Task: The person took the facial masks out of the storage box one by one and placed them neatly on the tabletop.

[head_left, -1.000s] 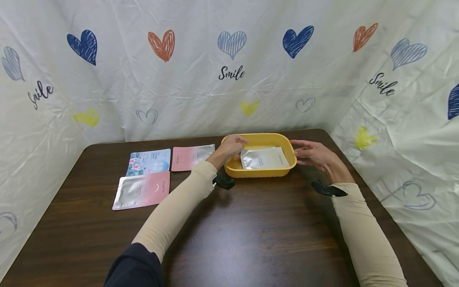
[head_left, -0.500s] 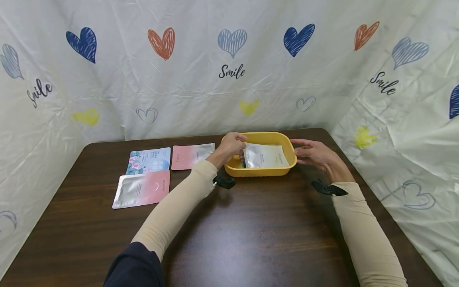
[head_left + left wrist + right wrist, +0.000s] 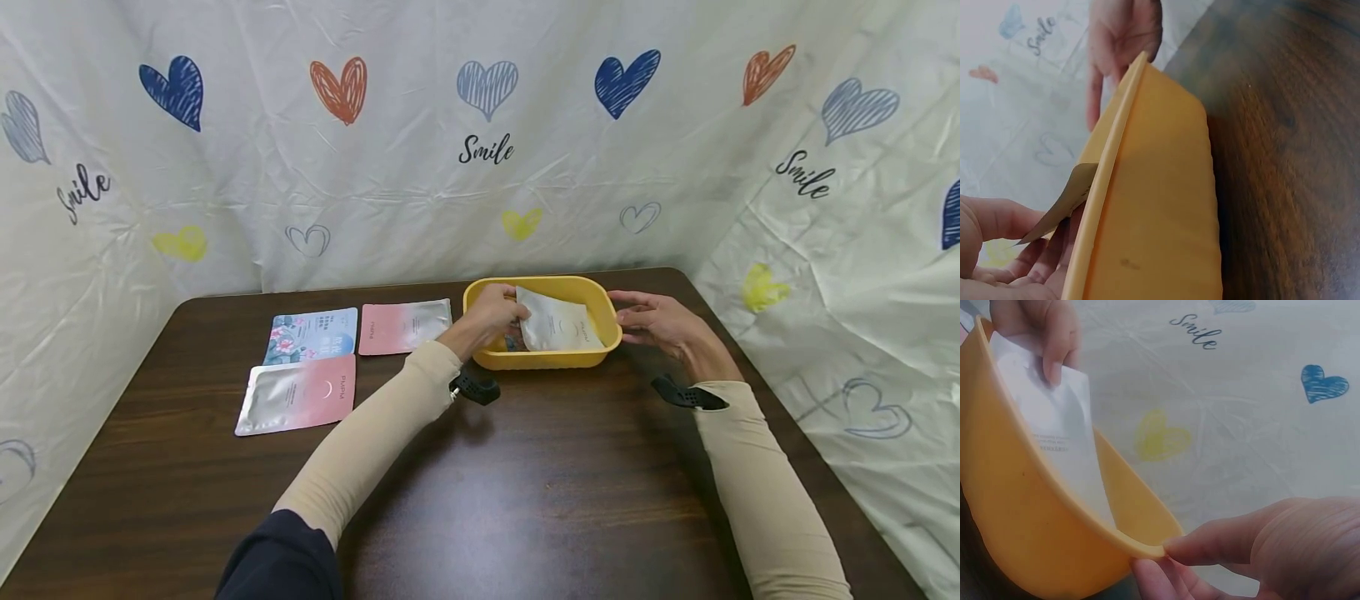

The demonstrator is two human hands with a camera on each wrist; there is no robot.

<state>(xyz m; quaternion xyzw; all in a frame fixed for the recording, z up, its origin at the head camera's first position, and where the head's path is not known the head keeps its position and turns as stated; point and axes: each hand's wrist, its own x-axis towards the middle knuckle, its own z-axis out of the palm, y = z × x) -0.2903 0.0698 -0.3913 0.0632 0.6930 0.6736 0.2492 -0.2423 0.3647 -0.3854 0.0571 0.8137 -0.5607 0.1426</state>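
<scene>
My left hand [image 3: 495, 312] reaches over the left end of a yellow basket [image 3: 540, 360] and pinches the edge of a silvery-white sheet mask packet [image 3: 558, 323]. The packet's left end is raised and its right end stays low inside the basket. In the left wrist view the thumb lies on one face of the packet [image 3: 1063, 203], with fingers behind it. A darker patterned packet [image 3: 514, 340] shows partly beneath. At the basket's right end my right hand [image 3: 667, 327] pinches the rim [image 3: 1147, 550] between thumb and fingers.
Left of the basket on the brown table [image 3: 540, 483] lie a pink-and-silver packet [image 3: 403, 327], a blue floral packet [image 3: 311, 335] and another pink-and-silver packet [image 3: 298, 396]. A white cloth printed with hearts [image 3: 405, 183] hangs behind the table.
My left hand has moved slightly right and lifted the left end of the silvery-white packet, uncovering part of the patterned one below. My right hand stays on the rim.
</scene>
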